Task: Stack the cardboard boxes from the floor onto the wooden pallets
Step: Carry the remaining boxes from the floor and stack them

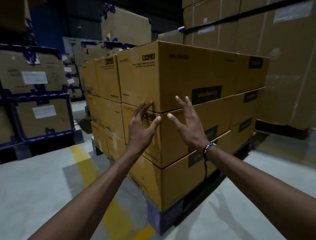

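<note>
Head view: your left hand [142, 129] and right hand [187, 125] reach toward the near corner of the stacked boxes [187, 75], fingers spread, holding nothing. Left fingertips [150, 103] touch the top box's lower corner. Three tiers of boxes sit on the pallet [161, 220].

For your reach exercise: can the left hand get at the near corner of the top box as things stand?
Probably yes. The left hand is open, its fingertips already at the top box's bottom corner edge, with nothing between them.
</note>
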`<state>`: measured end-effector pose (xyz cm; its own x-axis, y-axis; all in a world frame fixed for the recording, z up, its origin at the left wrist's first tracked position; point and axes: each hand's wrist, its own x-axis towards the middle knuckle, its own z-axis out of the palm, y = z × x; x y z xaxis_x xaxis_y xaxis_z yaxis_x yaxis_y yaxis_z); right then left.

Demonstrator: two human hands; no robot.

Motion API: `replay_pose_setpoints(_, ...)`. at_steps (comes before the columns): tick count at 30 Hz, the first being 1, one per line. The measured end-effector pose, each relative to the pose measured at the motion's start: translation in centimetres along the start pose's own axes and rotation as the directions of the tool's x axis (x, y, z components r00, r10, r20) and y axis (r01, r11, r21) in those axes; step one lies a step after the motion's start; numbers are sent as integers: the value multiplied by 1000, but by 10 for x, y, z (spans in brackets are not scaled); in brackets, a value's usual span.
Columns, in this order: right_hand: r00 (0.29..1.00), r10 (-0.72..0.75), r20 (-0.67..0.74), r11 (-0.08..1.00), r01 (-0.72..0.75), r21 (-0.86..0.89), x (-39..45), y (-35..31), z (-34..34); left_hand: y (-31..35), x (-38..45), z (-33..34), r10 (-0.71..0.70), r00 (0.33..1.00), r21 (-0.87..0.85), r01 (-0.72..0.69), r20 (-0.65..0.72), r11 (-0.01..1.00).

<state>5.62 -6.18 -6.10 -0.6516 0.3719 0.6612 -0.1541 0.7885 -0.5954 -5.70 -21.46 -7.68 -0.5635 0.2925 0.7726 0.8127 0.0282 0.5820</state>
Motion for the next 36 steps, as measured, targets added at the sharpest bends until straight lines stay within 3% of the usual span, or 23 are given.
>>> replay_pose_setpoints(6, 1000, 4, 19, 1000, -4, 21, -3, -2, 7, 0, 0, 0, -4, 1000, -8, 4, 7, 1000)
replay_pose_setpoints(16, 984, -18, -178, 997, 31, 73, 20, 1, -21, 14, 14, -6, 39, 995, 34, -36, -89, 999)
replay_pose_setpoints(25, 924, -12, -382, 989, 67, 131, 76, -35, -53, 51, 67, -36, -3, 981, -45, -5, -195, 999)
replay_pose_setpoints(31, 923, -66, -378, 997, 80, 21, 129, -81, -77, 81, 124, -62, 12, 997, 3, -12, -72, 1000)
replay_pose_setpoints(36, 979, -59, -194, 998, 55, -24, 159, -113, -83, 97, 160, -76, -85, 977, 106, 65, 195, 992)
